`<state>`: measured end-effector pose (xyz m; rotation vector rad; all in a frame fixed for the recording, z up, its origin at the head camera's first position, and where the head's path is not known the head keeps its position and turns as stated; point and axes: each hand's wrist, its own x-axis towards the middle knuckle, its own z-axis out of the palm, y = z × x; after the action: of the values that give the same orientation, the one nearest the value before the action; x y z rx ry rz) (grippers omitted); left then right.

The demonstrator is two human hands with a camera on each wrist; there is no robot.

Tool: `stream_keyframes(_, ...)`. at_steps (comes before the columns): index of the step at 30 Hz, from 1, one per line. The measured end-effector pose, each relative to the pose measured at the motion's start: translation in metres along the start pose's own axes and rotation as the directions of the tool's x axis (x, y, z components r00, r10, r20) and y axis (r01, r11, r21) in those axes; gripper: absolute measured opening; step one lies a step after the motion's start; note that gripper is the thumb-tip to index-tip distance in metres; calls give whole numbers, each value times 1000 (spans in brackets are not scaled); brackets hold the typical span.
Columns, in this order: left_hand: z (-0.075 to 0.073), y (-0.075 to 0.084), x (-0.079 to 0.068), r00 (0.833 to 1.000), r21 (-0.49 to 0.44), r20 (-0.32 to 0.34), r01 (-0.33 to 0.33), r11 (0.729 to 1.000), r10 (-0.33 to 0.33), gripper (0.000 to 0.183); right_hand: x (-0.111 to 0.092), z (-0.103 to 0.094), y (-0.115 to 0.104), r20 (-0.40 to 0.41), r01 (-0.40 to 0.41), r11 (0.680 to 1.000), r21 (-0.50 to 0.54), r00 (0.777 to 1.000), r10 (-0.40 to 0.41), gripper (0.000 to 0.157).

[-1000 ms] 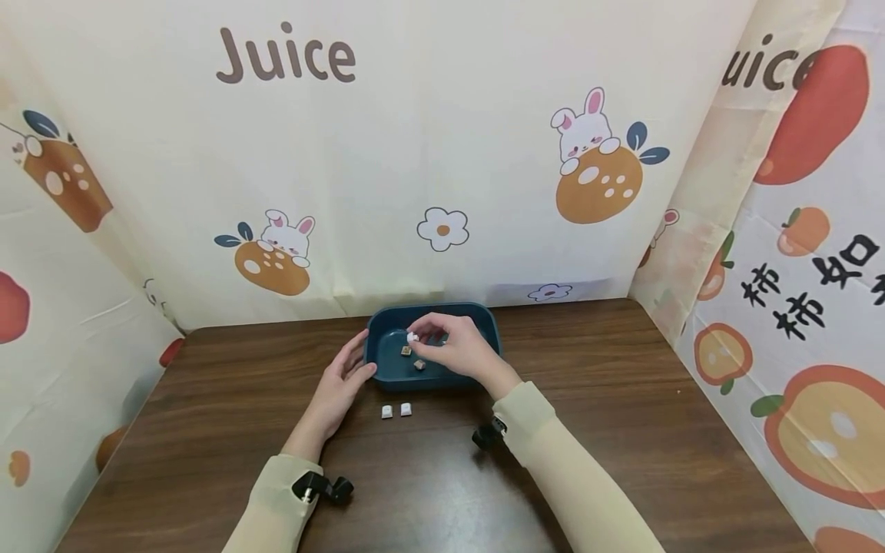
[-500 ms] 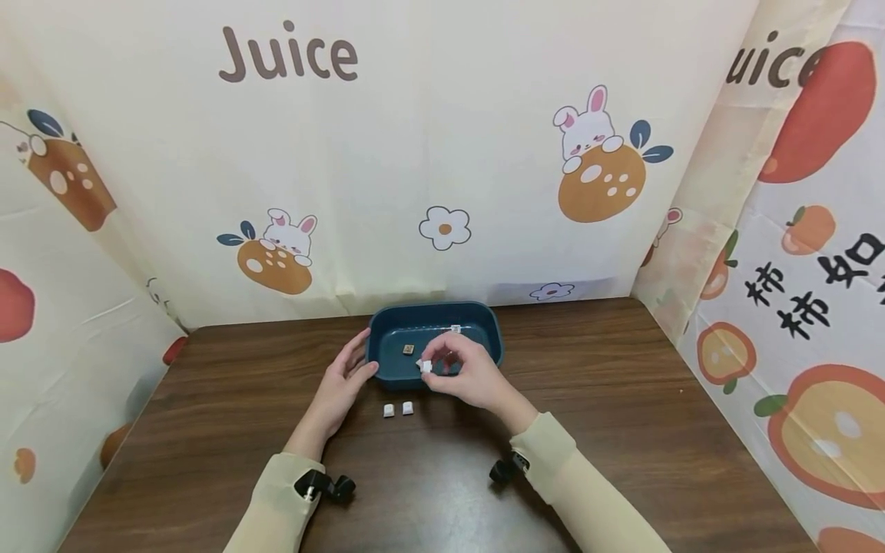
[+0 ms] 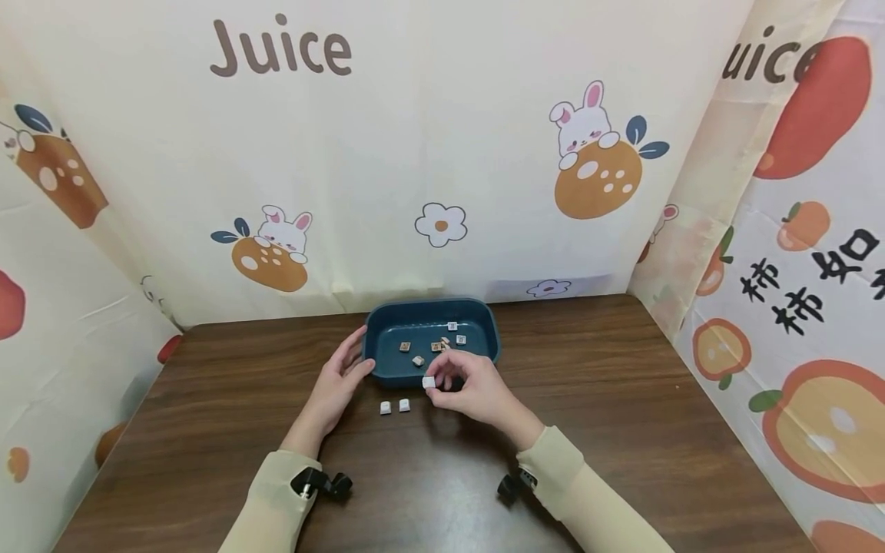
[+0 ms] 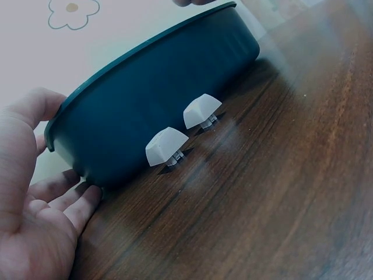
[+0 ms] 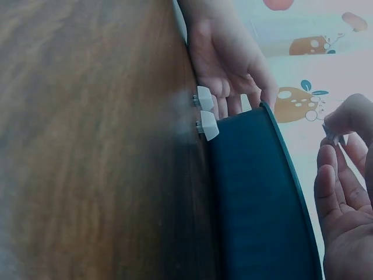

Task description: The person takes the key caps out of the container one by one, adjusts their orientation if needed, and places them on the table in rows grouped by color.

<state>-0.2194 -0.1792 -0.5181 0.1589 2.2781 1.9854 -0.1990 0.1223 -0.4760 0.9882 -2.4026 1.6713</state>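
Two white keycaps stand stem-down on the wooden table, a left keycap (image 3: pixel 385 408) and a right keycap (image 3: pixel 404 405), just in front of a dark teal tray (image 3: pixel 387 378). My left hand (image 3: pixel 336 388) holds the tray's left end, thumb at the rim and fingers low along the outside in the left wrist view. Between thumb and fingertips my right hand (image 3: pixel 477 388) pinches another white keycap (image 3: pixel 429 382), level with the tray's front rim. In the right wrist view my right hand (image 5: pixel 349 181) partly hides that keycap.
Inside the tray lie more small pieces, among them a white keycap (image 3: pixel 452 326), a second white keycap (image 3: pixel 461 339) and a brownish piece (image 3: pixel 405 347). A printed cloth (image 3: pixel 442 153) hangs right behind the tray. Dark wood table (image 3: pixel 622 399) extends to both sides.
My right hand has moved from over the tray's middle toward its front right, carrying the pinched keycap, which uncovers pieces in the tray. My left hand stays at the tray's left end.
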Motion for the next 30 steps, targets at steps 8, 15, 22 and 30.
stream_keyframes(8, -1, -2, 0, 1000, 2, 6, 2, 1000, -2, 64, -6, 2, 0, -16, -74, 997, 32, 997, 75, 22)
stream_keyframes(15, -1, -1, -1, 1000, 2, 8, -6, 1000, 6, 64, -11, 6, -3, -3, -161, 981, 104, 987, 162, 23)
stream_keyframes(22, 0, -1, -1, 1000, -3, 10, -3, 1000, 3, 63, -13, 9, -1, 29, -171, 983, 73, 985, 169, 24)
stream_keyframes(30, -1, -2, -1, 1000, -10, 8, -22, 1000, 22, 64, -15, 17, -1, 130, -288, 957, 27, 951, 282, 19)
